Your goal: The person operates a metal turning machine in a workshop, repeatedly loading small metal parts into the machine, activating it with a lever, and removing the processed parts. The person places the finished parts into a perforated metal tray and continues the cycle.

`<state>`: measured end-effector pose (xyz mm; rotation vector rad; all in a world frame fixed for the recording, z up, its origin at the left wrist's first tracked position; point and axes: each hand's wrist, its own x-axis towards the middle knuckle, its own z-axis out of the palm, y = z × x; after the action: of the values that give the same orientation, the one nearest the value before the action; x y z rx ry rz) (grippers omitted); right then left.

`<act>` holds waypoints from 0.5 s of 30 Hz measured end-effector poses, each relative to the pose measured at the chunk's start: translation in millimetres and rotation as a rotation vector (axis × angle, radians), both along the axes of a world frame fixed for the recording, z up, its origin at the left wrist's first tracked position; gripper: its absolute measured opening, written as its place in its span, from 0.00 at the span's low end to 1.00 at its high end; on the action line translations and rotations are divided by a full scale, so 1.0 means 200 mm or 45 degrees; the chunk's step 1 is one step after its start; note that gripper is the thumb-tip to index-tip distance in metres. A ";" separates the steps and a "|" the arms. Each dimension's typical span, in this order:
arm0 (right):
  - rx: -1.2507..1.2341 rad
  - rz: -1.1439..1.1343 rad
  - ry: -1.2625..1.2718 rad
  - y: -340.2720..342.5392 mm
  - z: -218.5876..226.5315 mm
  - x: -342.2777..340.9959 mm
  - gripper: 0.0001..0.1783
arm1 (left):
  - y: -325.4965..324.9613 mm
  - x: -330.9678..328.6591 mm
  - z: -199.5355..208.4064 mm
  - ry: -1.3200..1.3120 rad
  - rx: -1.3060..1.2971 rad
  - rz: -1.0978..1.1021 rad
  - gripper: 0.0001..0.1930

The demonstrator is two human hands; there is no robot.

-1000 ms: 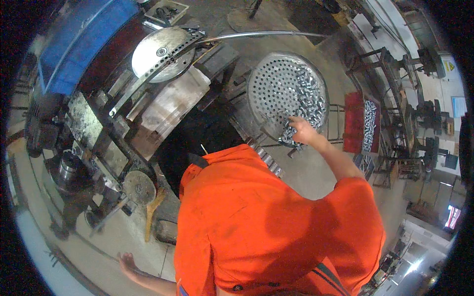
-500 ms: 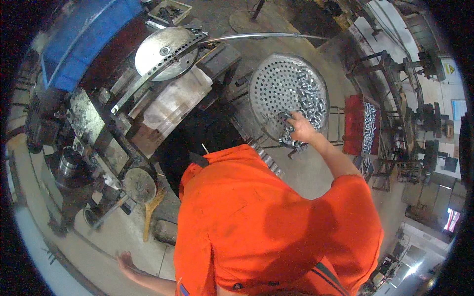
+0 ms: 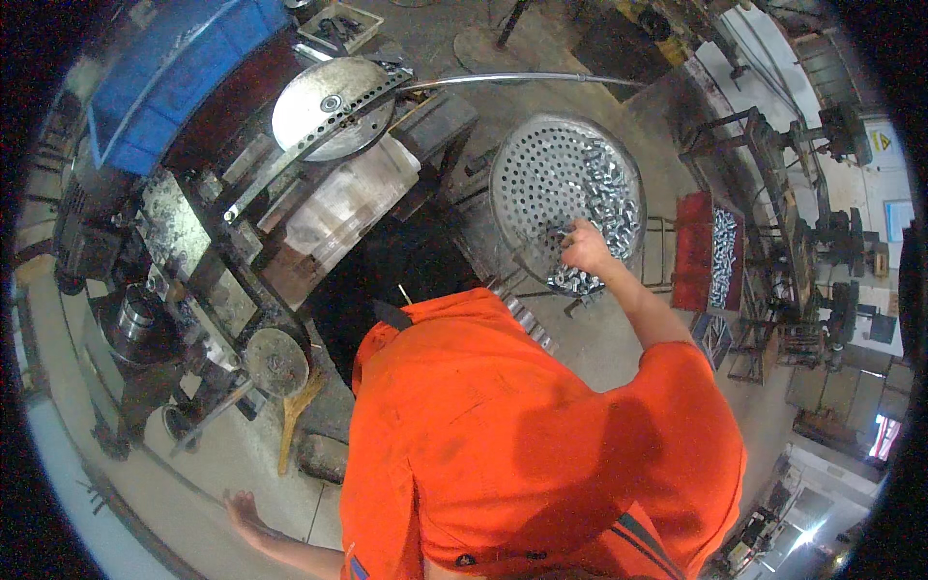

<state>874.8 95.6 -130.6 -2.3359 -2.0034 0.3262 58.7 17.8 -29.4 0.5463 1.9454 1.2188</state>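
Note:
A round perforated metal tray (image 3: 536, 164) stands ahead of me, slightly right. Small shiny cylindrical metal pieces (image 3: 609, 184) lie heaped along its right and near side. My right hand (image 3: 586, 247) is down at the near part of the heap, its fingers curled together. Whatever those fingers hold is hidden among the pieces. Far from the tray, my left hand (image 3: 246, 514) hangs low at the left, fingers apart and holding nothing.
A red bin (image 3: 692, 242) of similar pieces stands right of the tray. Left of it is a machine with a large metal disc (image 3: 309, 106) and long lever (image 3: 503, 79). A blue container (image 3: 184, 82) stands far left; a broom (image 3: 293, 425) lies near the machine.
My right hand's fingers have drawn in from a more stretched pose, staying at the near heap. The whole view has shifted slightly. My left hand looks much the same.

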 end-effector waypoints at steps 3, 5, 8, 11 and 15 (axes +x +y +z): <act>-0.008 -0.122 0.013 0.02 0.03 -0.01 0.06 | -0.02 -0.07 -0.06 -0.004 0.009 0.015 0.21; 0.073 -0.167 0.101 0.05 0.08 -0.02 0.07 | -0.02 -0.03 -0.05 -0.019 0.022 0.014 0.20; -0.022 -0.047 0.269 0.16 0.23 -0.04 0.12 | 0.01 0.11 0.03 -0.040 0.046 0.021 0.19; -0.058 0.089 0.178 0.25 0.28 -0.08 0.12 | 0.15 0.20 0.11 -0.014 -0.047 0.113 0.18; 0.024 -0.192 0.798 0.49 0.56 -0.31 0.17 | 0.20 0.26 0.15 0.025 -0.268 0.366 0.18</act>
<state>812.5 194.0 -18.9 -2.0043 -1.5127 0.8902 110.4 58.6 0.6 0.1744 2.1912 1.1617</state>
